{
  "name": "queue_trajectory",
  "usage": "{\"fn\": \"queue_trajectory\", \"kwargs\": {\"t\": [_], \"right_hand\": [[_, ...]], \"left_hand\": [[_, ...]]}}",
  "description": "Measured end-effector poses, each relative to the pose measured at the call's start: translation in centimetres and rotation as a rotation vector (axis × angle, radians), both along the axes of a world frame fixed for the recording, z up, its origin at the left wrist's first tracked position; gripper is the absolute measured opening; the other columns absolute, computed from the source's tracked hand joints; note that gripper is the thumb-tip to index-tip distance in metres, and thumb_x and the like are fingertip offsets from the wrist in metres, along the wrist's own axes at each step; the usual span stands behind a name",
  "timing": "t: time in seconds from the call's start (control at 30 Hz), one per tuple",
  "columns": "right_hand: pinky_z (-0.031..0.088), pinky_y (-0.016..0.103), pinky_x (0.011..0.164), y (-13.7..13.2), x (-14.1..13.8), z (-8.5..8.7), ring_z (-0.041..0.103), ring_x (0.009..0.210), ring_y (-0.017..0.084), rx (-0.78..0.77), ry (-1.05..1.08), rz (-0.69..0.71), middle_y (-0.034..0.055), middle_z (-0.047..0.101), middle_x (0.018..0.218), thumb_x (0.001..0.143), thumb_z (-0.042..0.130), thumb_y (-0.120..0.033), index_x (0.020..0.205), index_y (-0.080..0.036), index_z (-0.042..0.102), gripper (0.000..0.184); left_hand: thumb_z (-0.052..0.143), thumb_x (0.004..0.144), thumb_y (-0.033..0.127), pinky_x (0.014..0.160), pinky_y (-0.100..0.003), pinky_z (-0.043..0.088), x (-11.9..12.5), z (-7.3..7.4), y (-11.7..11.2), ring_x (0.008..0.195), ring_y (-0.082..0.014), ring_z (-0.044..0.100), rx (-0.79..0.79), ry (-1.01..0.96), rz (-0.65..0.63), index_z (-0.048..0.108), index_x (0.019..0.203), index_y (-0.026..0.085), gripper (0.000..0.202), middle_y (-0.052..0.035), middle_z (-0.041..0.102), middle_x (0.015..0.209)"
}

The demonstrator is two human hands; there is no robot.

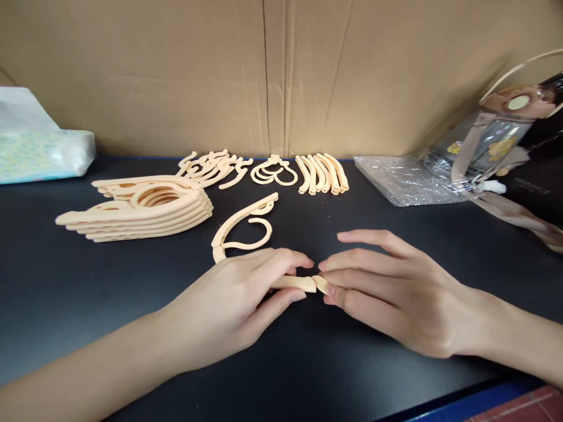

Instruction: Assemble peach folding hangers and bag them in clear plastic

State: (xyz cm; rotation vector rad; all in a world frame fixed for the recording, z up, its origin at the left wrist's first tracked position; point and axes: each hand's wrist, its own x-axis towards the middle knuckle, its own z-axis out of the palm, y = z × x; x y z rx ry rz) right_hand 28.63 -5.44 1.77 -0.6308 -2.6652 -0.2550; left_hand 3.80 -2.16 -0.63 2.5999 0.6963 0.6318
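My left hand (237,299) is closed around a cream plastic hanger arm (303,284), thumb in front and fingers behind. At that arm's right end, my right hand (396,287) pinches a small cream end piece (322,285) between thumb and fingers, its index finger stretched out. The two pieces touch end to end; whether they are joined I cannot tell. Just beyond my left hand shows a cream folding hanger (233,225) with a curved hook (264,234). Its lower end is hidden behind the hand, so I cannot tell if the held arm belongs to it.
Stacked folding hangers (141,217) lie at left. Along the cardboard wall (176,76) are loose curved pieces (215,167), hooks (275,171) and a row of arms (323,174). A tissue pack (48,152) stands far left; a plastic bag (391,179) and strapped bottle (492,140) are at right.
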Motion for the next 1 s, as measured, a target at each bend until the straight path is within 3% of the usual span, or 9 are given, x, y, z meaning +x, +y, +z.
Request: {"fn": "queue_trajectory", "kwargs": {"t": [0.17, 0.27, 0.37, 0.53, 0.67, 0.83, 1.0], "right_hand": [[0.032, 0.039, 0.117, 0.8, 0.3, -0.1, 0.064, 0.101, 0.014, -0.075, 0.026, -0.053, -0.0027, 0.072, 0.078, 0.100, 0.047, -0.008, 0.081, -0.019, 0.063, 0.027], [0.031, 0.039, 0.117, 1.3, 0.5, 0.0, 0.061, 0.107, 0.015, -0.134, 0.025, -0.024, -0.0008, 0.073, 0.087, 0.100, 0.050, -0.011, 0.084, -0.017, 0.063, 0.022], [0.036, 0.037, 0.110, 1.6, 0.6, 0.1, 0.060, 0.107, 0.016, -0.221, 0.035, 0.026, 0.0013, 0.073, 0.095, 0.100, 0.048, -0.010, 0.083, -0.017, 0.062, 0.023], [0.047, 0.031, 0.086, 1.8, 0.8, 0.2, 0.061, 0.103, 0.018, -0.326, 0.040, 0.071, 0.0053, 0.071, 0.096, 0.092, 0.046, 0.005, 0.083, -0.015, 0.060, 0.026], [0.047, 0.029, 0.082, 1.6, 0.6, 0.1, 0.062, 0.102, 0.018, -0.360, 0.045, 0.098, 0.0054, 0.071, 0.098, 0.087, 0.047, 0.010, 0.087, -0.016, 0.061, 0.029], [0.049, 0.028, 0.078, 1.3, 0.4, 0.2, 0.063, 0.093, 0.017, -0.413, 0.067, 0.060, 0.0055, 0.071, 0.095, 0.094, 0.046, -0.001, 0.090, -0.015, 0.064, 0.023], [0.050, 0.032, 0.075, 1.1, 0.1, 0.2, 0.062, 0.085, 0.018, -0.316, 0.075, -0.075, 0.0065, 0.071, 0.096, 0.097, 0.057, -0.022, 0.099, -0.013, 0.068, 0.014]], "left_hand": [[0.051, 0.100, 0.037, 0.087, -0.036, 0.046, 0.2, 0.6, 0.0, 0.096, -0.0211, 0.062, 0.190, -0.012, 0.136, 0.057, 0.113, 0.024, 0.019, -0.0020, 0.069, 0.099], [0.051, 0.099, 0.035, 0.102, -0.043, 0.041, 0.1, 0.5, 0.5, 0.121, -0.0263, 0.053, 0.245, -0.001, 0.326, 0.056, 0.122, 0.023, 0.027, -0.0070, 0.064, 0.123], [0.055, 0.094, 0.037, 0.112, -0.048, 0.037, -0.1, 0.0, 1.3, 0.137, -0.0298, 0.042, 0.167, 0.027, 0.444, 0.048, 0.138, 0.020, 0.048, -0.0106, 0.050, 0.146], [0.055, 0.093, 0.036, 0.110, -0.046, 0.042, -0.3, -0.7, 2.2, 0.129, -0.0257, 0.051, -0.003, -0.026, 0.473, 0.047, 0.140, 0.021, 0.050, -0.0077, 0.055, 0.141], [0.054, 0.093, 0.032, 0.100, -0.041, 0.048, -0.4, -0.5, 2.1, 0.118, -0.0245, 0.056, 0.006, -0.043, 0.468, 0.051, 0.132, 0.021, 0.041, -0.0065, 0.060, 0.128], [0.057, 0.092, 0.032, 0.100, -0.041, 0.047, -0.5, -0.5, 2.1, 0.115, -0.0246, 0.057, 0.026, -0.033, 0.475, 0.052, 0.130, 0.019, 0.041, -0.0067, 0.062, 0.124], [0.059, 0.093, 0.035, 0.099, -0.041, 0.047, -0.4, -0.6, 2.2, 0.115, -0.0244, 0.056, 0.039, -0.024, 0.473, 0.052, 0.129, 0.021, 0.039, -0.0056, 0.063, 0.123]]}}
